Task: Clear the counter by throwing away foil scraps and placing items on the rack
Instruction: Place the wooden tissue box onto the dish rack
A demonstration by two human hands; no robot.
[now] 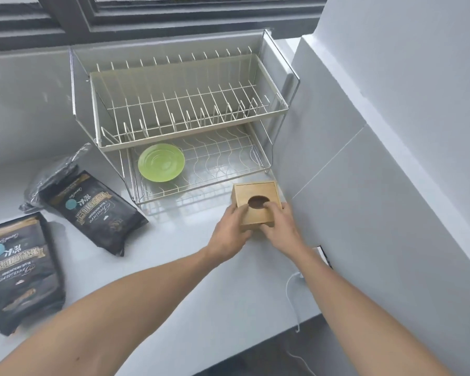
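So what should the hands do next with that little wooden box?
Probably lift the square wooden box with the oval hole and set it on the wire dish rack's lower shelf. The left hand and right hand grip its sides, and there is bare space beside the round green plate.

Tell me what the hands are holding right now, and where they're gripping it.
Both hands hold the wooden box: the left hand on its left side, the right hand on its near right corner.
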